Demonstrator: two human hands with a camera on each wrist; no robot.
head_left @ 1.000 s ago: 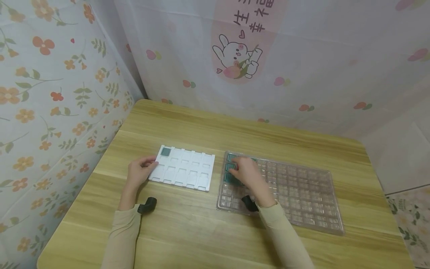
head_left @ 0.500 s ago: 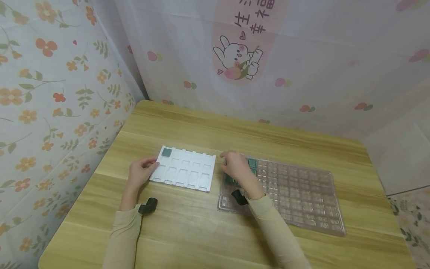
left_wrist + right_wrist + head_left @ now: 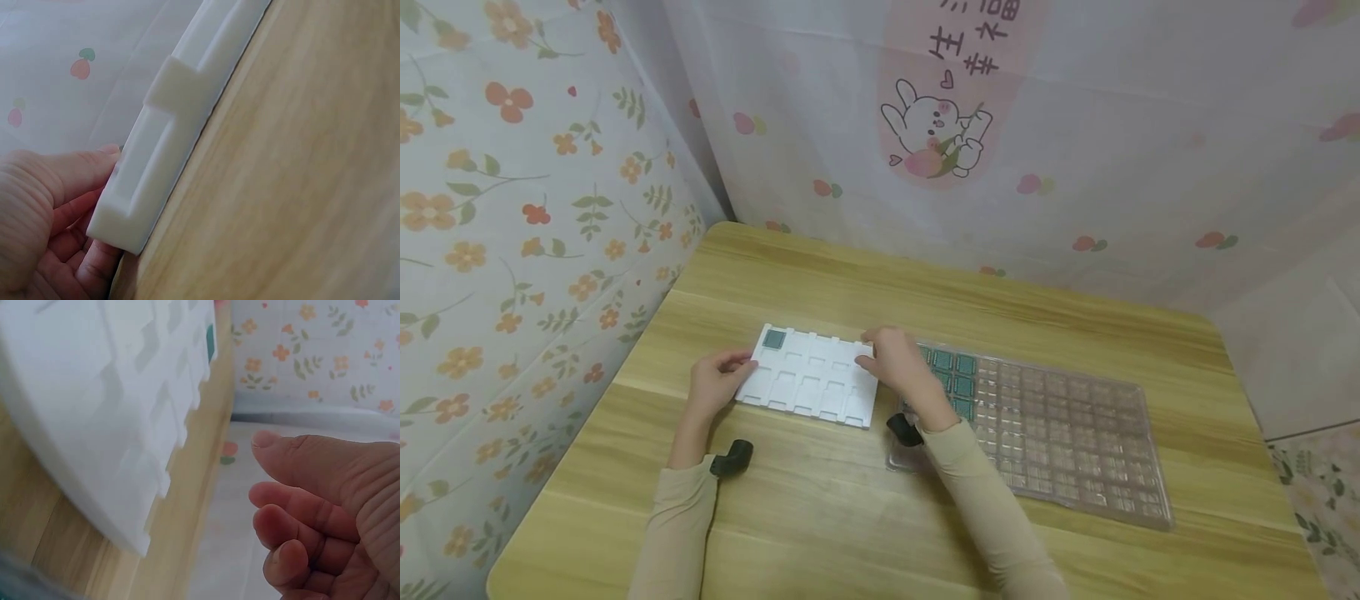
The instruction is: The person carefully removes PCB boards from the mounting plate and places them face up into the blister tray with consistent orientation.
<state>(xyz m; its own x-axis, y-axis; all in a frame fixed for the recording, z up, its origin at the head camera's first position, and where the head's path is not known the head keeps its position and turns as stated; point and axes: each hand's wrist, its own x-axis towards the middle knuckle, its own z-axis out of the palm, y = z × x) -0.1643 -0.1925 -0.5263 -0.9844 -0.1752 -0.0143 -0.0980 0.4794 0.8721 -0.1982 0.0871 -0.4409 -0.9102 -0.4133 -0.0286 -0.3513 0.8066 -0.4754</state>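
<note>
A white tray point(image 3: 801, 377) with shallow recesses lies on the table, one green square chip point(image 3: 773, 338) in its back left recess. My left hand point(image 3: 711, 387) pinches the tray's left edge; the left wrist view shows the thumb point(image 3: 87, 169) against its edge, the other fingers curled below. Over the tray's back right corner is my right hand point(image 3: 901, 362). In the right wrist view its thumb and loosely curled fingers point(image 3: 281, 528) stand apart, with nothing visible between them. Right of the tray, several green chips point(image 3: 964, 386) sit in a clear plastic tray point(image 3: 1075, 429), partly hidden by the right hand.
The wooden table point(image 3: 820, 517) carries both trays side by side, with a narrow gap between them. Dark wrist mounts point(image 3: 732, 458) project inward from both sleeves. A printed curtain point(image 3: 1075, 167) hangs behind the table, and a floral one point(image 3: 512, 292) hangs at the left.
My right hand has moved left, from over the chips in the clear tray to the white tray's back right corner, uncovering chips. The left hand stays at the white tray's edge.
</note>
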